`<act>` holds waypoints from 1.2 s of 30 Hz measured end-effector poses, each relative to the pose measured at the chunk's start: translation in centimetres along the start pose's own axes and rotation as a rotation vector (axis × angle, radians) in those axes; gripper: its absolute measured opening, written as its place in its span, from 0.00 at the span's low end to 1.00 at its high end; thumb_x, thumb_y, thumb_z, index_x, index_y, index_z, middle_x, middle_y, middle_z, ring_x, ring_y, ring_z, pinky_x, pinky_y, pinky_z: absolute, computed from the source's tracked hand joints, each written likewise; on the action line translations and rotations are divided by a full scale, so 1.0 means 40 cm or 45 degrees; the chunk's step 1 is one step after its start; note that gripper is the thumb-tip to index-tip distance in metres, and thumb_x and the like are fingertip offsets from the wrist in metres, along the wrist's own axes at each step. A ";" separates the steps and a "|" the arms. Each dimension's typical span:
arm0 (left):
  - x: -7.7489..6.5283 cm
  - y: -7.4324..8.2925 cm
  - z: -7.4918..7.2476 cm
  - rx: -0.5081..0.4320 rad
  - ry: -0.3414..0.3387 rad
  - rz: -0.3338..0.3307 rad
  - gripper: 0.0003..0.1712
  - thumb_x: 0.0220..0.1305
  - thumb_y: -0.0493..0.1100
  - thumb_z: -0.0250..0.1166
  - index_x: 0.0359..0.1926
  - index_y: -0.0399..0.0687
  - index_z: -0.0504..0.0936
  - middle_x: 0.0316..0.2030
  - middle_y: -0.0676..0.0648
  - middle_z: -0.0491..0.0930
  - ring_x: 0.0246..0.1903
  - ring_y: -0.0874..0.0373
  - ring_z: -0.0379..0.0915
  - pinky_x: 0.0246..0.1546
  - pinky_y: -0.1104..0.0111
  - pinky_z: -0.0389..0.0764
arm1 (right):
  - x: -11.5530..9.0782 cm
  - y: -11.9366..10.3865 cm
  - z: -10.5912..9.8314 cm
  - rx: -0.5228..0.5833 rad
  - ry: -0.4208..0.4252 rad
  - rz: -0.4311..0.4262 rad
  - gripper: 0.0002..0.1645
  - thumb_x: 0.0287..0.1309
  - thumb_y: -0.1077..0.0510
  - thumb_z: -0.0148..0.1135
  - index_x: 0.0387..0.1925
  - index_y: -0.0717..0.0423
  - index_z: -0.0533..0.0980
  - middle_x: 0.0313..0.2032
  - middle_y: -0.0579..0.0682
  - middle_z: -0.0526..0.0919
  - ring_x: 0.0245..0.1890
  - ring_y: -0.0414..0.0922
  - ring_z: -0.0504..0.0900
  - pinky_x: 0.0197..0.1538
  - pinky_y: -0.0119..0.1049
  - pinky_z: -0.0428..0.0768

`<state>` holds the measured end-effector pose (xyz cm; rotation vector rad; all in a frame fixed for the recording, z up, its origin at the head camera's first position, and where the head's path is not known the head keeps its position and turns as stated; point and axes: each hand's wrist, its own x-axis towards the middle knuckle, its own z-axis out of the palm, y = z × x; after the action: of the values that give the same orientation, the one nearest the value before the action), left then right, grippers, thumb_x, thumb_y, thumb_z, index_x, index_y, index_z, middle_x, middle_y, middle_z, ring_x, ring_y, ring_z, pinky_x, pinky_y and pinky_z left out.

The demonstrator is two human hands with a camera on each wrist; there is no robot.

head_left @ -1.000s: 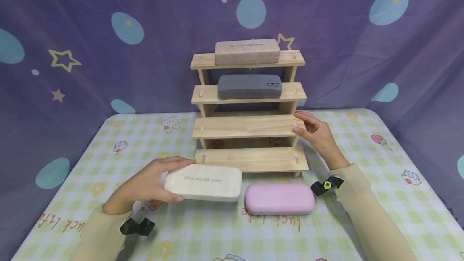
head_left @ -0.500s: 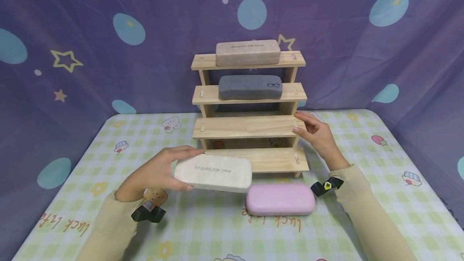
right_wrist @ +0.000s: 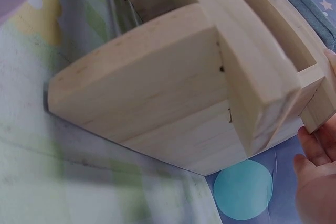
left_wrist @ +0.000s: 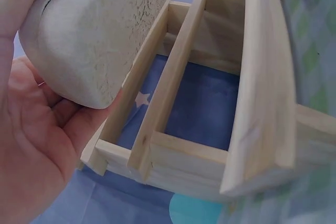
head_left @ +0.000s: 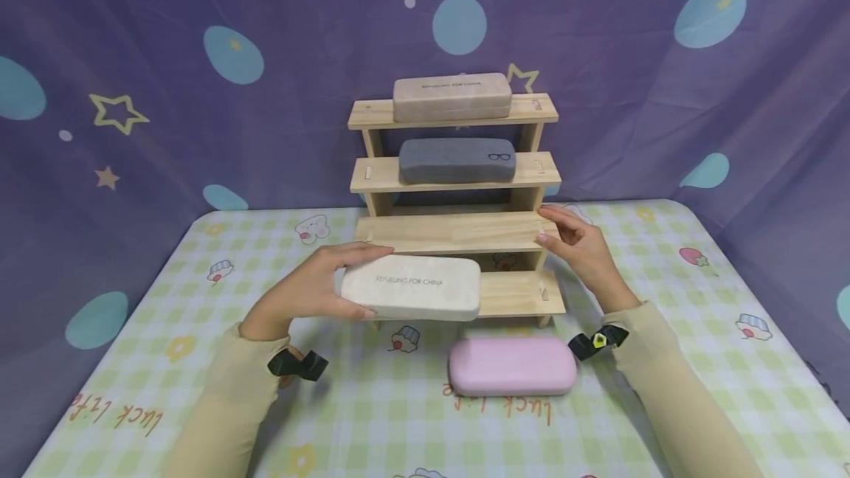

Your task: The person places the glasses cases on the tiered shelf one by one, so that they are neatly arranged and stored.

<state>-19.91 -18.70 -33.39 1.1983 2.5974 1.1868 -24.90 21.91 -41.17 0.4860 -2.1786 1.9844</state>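
Note:
In the head view, my left hand (head_left: 308, 286) grips the left end of a white glasses case (head_left: 412, 288) lettered "REFUELING FOR CHINA", thumb in front and fingers at the back edge. The case is held up in front of the lowest steps of a four-step wooden display rack (head_left: 458, 231), hiding part of the bottom board. The left wrist view shows the case's end (left_wrist: 84, 45) against my palm. My right hand (head_left: 576, 246) holds the right end of the rack's second board from the bottom, thumb at its front edge and fingers at its back.
A pink glasses case (head_left: 513, 366) lies on the checked tablecloth (head_left: 372, 419) before the rack. A blue-grey glasses case (head_left: 457, 161) sits on the second step from the top, a beige one (head_left: 451, 97) on the top step. A purple curtain (head_left: 299, 131) hangs behind.
My left hand has carried the white case up, forward and to the right, from the tablecloth's front left to before the lower steps. My right hand stays at the rack.

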 end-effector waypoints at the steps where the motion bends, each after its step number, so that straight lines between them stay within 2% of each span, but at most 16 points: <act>1: 0.006 0.000 0.000 0.006 0.006 -0.004 0.46 0.35 0.44 0.80 0.61 0.46 0.74 0.57 0.48 0.75 0.58 0.51 0.67 0.54 0.62 0.68 | 0.000 0.000 0.000 -0.002 0.000 0.000 0.29 0.57 0.66 0.63 0.59 0.71 0.68 0.62 0.57 0.67 0.65 0.38 0.64 0.64 0.24 0.59; 5: 0.030 -0.003 0.000 0.011 0.022 0.004 0.46 0.37 0.44 0.79 0.62 0.46 0.73 0.57 0.46 0.75 0.54 0.54 0.69 0.50 0.64 0.71 | 0.001 -0.001 0.001 0.010 0.004 0.002 0.29 0.57 0.67 0.63 0.59 0.72 0.68 0.62 0.58 0.67 0.64 0.38 0.64 0.64 0.24 0.59; 13: 0.075 -0.016 0.007 -0.044 0.054 -0.011 0.46 0.37 0.41 0.79 0.63 0.46 0.73 0.60 0.45 0.72 0.59 0.52 0.66 0.55 0.54 0.68 | 0.002 -0.002 0.003 0.021 0.008 0.006 0.29 0.56 0.67 0.63 0.59 0.72 0.68 0.61 0.57 0.68 0.64 0.37 0.65 0.64 0.24 0.58; 20: 0.117 -0.026 0.017 -0.121 0.043 0.004 0.47 0.38 0.41 0.79 0.64 0.47 0.71 0.61 0.46 0.72 0.54 0.54 0.70 0.46 0.62 0.74 | 0.001 -0.006 0.003 0.036 0.013 -0.006 0.29 0.56 0.68 0.63 0.59 0.73 0.68 0.62 0.58 0.68 0.64 0.38 0.65 0.64 0.25 0.58; 24: 0.139 -0.031 0.023 -0.148 0.047 0.031 0.46 0.39 0.40 0.79 0.63 0.45 0.71 0.60 0.45 0.72 0.53 0.54 0.70 0.45 0.63 0.75 | 0.001 -0.007 0.002 0.021 0.014 -0.005 0.29 0.56 0.67 0.63 0.59 0.72 0.69 0.61 0.56 0.69 0.63 0.37 0.65 0.64 0.24 0.59; 31: 0.163 -0.034 0.027 -0.125 0.048 0.007 0.46 0.38 0.39 0.79 0.63 0.45 0.72 0.58 0.45 0.73 0.51 0.54 0.70 0.46 0.62 0.74 | 0.002 -0.003 0.001 0.022 0.015 -0.014 0.28 0.56 0.68 0.63 0.58 0.72 0.69 0.60 0.52 0.70 0.63 0.37 0.66 0.64 0.24 0.59; 36: 0.180 -0.037 0.030 -0.088 0.042 -0.028 0.46 0.40 0.40 0.79 0.64 0.46 0.70 0.58 0.44 0.73 0.47 0.54 0.71 0.42 0.63 0.74 | 0.002 -0.005 0.004 0.008 0.027 0.001 0.29 0.55 0.67 0.64 0.59 0.72 0.69 0.60 0.54 0.70 0.63 0.37 0.66 0.63 0.24 0.59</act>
<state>-25.48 -13.74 -33.34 1.1441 2.5627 1.2914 -24.88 21.75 -40.97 0.4635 -2.1613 1.9877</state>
